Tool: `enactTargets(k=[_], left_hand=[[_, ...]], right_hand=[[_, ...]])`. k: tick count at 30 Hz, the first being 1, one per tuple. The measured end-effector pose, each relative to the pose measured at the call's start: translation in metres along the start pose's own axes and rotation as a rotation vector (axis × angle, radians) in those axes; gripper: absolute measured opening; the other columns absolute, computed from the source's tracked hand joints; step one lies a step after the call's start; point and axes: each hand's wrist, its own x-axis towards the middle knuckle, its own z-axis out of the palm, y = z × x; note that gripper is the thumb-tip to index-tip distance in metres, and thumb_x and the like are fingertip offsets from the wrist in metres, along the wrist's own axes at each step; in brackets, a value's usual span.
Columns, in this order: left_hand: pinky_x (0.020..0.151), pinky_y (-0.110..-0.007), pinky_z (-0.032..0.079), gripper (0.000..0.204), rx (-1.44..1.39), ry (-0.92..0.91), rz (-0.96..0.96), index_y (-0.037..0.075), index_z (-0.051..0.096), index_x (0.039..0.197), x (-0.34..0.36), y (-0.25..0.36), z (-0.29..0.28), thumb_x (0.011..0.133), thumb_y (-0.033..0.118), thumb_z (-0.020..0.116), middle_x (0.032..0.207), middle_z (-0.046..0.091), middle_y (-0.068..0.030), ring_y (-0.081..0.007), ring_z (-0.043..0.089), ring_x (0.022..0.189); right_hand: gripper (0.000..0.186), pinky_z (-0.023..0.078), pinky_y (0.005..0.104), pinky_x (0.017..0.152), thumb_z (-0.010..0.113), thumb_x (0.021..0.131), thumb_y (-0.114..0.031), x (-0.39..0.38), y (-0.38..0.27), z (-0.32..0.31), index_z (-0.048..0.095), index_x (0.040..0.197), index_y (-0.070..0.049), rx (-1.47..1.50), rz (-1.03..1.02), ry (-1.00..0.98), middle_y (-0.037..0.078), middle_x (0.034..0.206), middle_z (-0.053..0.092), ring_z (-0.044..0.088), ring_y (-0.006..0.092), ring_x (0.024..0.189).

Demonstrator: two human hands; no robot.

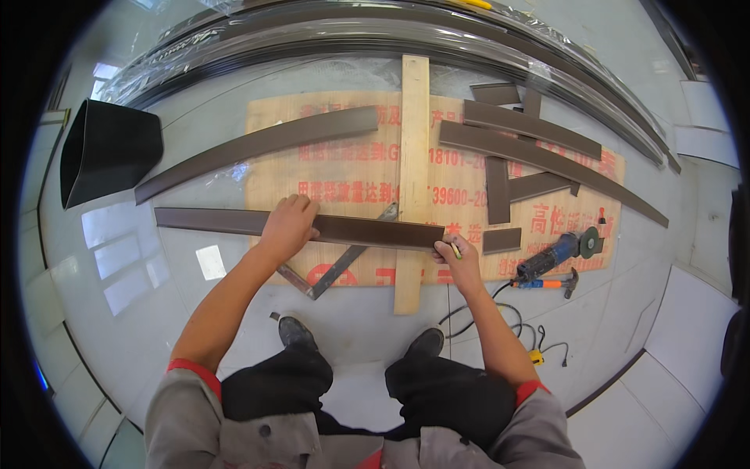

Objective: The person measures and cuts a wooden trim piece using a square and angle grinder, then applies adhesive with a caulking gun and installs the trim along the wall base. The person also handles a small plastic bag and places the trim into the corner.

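The left hand (290, 227) grips 1 brown trim strip (375, 232) mid-length; the right hand (462, 262) holds its right end and 1 slim stick (456, 251), left of 1 angle grinder (551, 256).

At the upper left of the frame a black bin (129, 148) lies on its side, open end facing left. Across the top stretches a bundle of long dark strips (328, 37) in clear plastic. Right of centre rests a blue-and-black grinder (550, 259), its disc toward the right, with an orange-handled hammer (541, 284) just below. A black cord (519, 316) loops over the pale tiled floor (601, 336), lower right, near a small yellow object (536, 357).
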Motion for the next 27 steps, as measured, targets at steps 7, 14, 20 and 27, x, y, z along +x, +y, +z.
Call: enactTargets(k=[7, 14, 20, 27], left_hand=[[0.083, -0.04, 0.048, 0.016, 0.255, -0.12, 0.425, 0.011, 0.062, 0.098, -0.103, -0.009, 0.081, 0.084, 0.018, 0.064, 0.093, 0.06, -0.0061, -0.0259, 0.06, 0.096], [0.088, -0.042, 0.047, 0.013, 0.263, -0.436, 0.464, 0.013, 0.062, 0.098, -0.175, -0.021, 0.082, 0.086, 0.02, 0.06, 0.098, 0.059, -0.0074, -0.0272, 0.059, 0.099], [0.082, -0.043, 0.049, 0.023, 0.216, -0.497, 0.129, 0.012, 0.067, 0.102, -0.341, -0.056, 0.0, 0.083, 0.024, 0.062, 0.097, 0.06, -0.0085, -0.0284, 0.06, 0.096], [0.069, -0.039, 0.048, 0.016, 0.368, -0.12, 0.266, 0.011, 0.062, 0.088, -0.205, 0.039, -0.063, 0.076, 0.019, 0.069, 0.087, 0.055, -0.007, -0.0259, 0.058, 0.081]], right_hand=[[0.016, 0.054, 0.0285, 0.064, 0.072, 0.094, -0.014, 0.036, 0.0, -0.012, 0.066, 0.099, 0.0, -0.216, -0.124, 0.031, 0.005, 0.079, 0.066, 0.068, 0.0123, 0.075], [0.026, 0.055, 0.0414, 0.073, 0.077, 0.088, -0.022, 0.024, 0.019, 0.002, 0.067, 0.102, -0.003, -0.699, -0.397, 0.291, 0.018, 0.087, 0.072, 0.071, 0.0352, 0.08], [0.025, 0.055, 0.042, 0.072, 0.077, 0.089, -0.023, 0.021, 0.024, 0.013, 0.068, 0.1, -0.003, -0.648, -0.385, 0.279, 0.019, 0.089, 0.072, 0.071, 0.0358, 0.081], [0.018, 0.056, 0.0394, 0.075, 0.074, 0.092, -0.017, 0.013, 0.037, 0.03, 0.068, 0.102, -0.003, -0.449, -0.463, 0.32, 0.015, 0.091, 0.072, 0.071, 0.0317, 0.083]])
